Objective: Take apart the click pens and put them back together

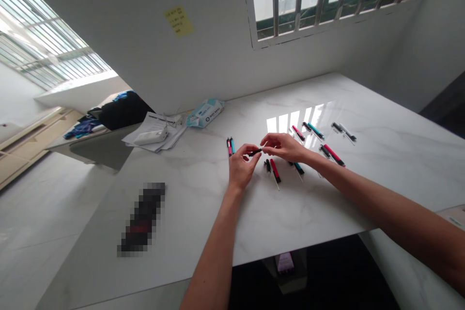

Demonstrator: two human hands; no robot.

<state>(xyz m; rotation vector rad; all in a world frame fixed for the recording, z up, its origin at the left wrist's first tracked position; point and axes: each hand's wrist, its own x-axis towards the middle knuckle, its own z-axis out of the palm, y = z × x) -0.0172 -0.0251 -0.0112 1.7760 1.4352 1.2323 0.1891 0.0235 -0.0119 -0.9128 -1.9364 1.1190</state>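
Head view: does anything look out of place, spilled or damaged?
The dark patch at left on the marbled table looks odd: coarsely pixelated, hiding what lies there. The separated pen parts lie in small groups; no spill or damage shows.

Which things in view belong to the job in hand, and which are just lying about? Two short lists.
Likely part of the job:
Black piece in the left hand, right hand at its tip
Red barrels
Teal barrels
Two pens by the left hand

Apparently lying about:
Blue-and-white packet
Papers
White box on them
Yellow note
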